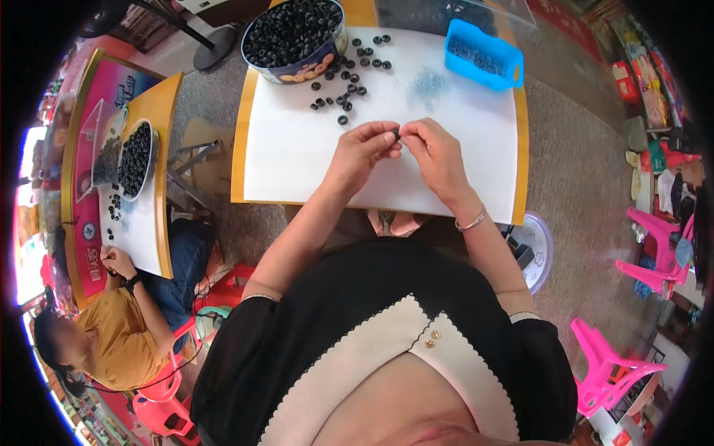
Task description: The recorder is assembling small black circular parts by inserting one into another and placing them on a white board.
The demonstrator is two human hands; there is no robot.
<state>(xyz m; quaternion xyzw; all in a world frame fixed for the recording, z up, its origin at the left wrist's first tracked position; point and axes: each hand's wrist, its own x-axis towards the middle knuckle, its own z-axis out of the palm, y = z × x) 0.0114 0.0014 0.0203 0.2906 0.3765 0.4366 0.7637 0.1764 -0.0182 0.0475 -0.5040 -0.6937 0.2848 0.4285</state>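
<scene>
Over the white-topped table my two hands meet, fingertips together. My left hand is closed in a pinch around a small black ring-shaped part. The thumb and forefinger of my right hand are pressed together at that part's edge; whatever lies between them is too small to make out. Beyond my left hand, several similar loose black parts are scattered on the white sheet. They spread out from a large bowl heaped with the same parts.
A blue plastic basket holding tiny greyish pieces stands at the table's far right. To the left, a co-worker sits at another table with a bowl of black parts. Pink stools stand on the right, and a round white tub is beside my table.
</scene>
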